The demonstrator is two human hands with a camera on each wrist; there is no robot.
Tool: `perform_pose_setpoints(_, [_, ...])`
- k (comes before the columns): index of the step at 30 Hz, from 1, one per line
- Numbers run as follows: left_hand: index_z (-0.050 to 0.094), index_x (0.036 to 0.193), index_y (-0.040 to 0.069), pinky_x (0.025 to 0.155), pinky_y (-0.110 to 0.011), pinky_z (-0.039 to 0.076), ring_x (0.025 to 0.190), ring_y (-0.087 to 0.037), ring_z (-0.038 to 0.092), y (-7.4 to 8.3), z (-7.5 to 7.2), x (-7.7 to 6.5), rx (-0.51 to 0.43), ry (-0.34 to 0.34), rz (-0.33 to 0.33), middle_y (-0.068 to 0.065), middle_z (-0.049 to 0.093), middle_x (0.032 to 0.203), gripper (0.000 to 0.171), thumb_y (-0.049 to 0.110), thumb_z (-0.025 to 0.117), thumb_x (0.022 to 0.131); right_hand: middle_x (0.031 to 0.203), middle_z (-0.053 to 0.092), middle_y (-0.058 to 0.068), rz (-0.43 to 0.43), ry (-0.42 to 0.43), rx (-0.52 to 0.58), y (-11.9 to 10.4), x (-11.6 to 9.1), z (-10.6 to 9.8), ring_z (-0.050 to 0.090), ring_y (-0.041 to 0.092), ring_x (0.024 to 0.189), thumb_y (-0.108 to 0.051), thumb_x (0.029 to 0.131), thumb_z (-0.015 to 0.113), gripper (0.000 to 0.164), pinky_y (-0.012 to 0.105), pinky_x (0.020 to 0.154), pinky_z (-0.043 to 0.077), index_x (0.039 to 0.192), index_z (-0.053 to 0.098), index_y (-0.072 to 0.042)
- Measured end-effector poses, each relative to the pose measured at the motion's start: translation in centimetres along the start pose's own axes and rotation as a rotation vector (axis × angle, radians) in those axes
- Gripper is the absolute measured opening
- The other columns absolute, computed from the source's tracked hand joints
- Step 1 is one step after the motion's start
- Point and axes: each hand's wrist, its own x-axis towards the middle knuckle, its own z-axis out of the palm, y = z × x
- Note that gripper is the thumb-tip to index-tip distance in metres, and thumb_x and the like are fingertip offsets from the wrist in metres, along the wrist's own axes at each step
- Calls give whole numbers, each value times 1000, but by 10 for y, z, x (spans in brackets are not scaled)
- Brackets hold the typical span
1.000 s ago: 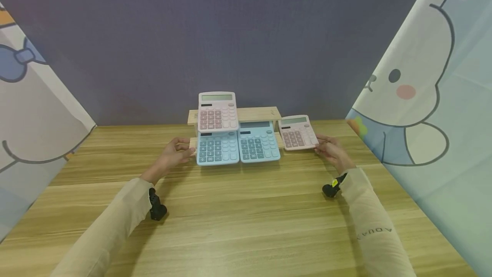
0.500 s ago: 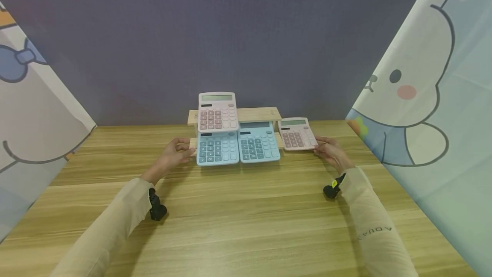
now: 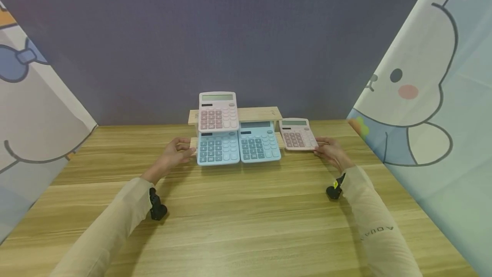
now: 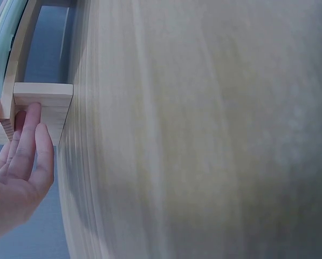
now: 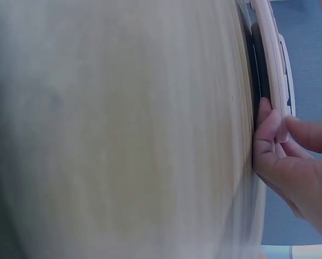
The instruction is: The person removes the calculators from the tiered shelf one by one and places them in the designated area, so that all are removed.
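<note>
While we watched the right hand [image 3: 332, 153], it pinched the lower right corner of a pale-pink rectangular plastic calculator [image 3: 297, 135], thumb above and fingers beneath, just right of a two-tier light-wood rack [image 3: 259, 114]. We saw the left hand [image 3: 174, 154] pinch the left end of the rack's lower board [image 3: 193, 142] between thumb and fingers. Two light-blue rectangular calculators [image 3: 259, 142] rested side by side along that board; above the left one, a second pale-pink calculator [image 3: 218, 112] rested on the upper board [image 3: 250, 115]. Behind the wood-grained table [image 3: 246, 217] we saw a dark grey panel [image 3: 246, 33].
</note>
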Motion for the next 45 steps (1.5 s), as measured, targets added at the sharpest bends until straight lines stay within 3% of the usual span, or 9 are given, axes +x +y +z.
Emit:
perform_pose_setpoints(7, [23, 137, -3, 98, -43, 46, 116, -36, 48, 0, 0, 0, -2, 0, 4, -28, 35, 133, 56, 19, 52, 94, 109, 47, 12, -34, -11, -95, 2, 5, -2, 56, 1, 77, 11, 89, 43, 60, 12, 71, 51, 141, 13, 10])
perform_pose_setpoints(15, [23, 137, -3, 97, -43, 47, 115, -37, 49, -1, 0, 0, 4, -5, 15, -29, 34, 132, 56, 19, 52, 94, 134, 30, 36, -63, -28, -246, 3, 10, -4, 55, 1, 78, 14, 87, 42, 58, 12, 72, 51, 139, 16, 14])
perform_pose_setpoints(24, [23, 137, -2, 97, -43, 46, 115, -37, 49, -1, 0, 0, 10, 4, 4, -28, 35, 133, 55, 17, 51, 94, 125, 41, 34, -106, -20, -358, 4, 10, -5, 57, 2, 77, 11, 87, 46, 56, 16, 69, 51, 136, 21, 15])
perform_pose_setpoints(36, [23, 136, -3, 97, -43, 46, 117, -39, 47, -1, 0, 0, 6, -4, 17, -30, 34, 134, 55, 17, 51, 94, 122, 43, 35, -71, -3, -452, -2, 7, -1, 59, 9, 78, 9, 89, 45, 53, 21, 70, 53, 136, 21, 16])
perform_pose_setpoints(45, [24, 136, -3, 97, -43, 47, 116, -37, 49, -1, 0, 0, -1, 6, 14, -29, 36, 133, 55, 18, 52, 94, 116, 45, 31, -69, -8, -457, -3, 7, -4, 58, 7, 74, 8, 89, 45, 52, 21, 66, 53, 135, 22, 16])
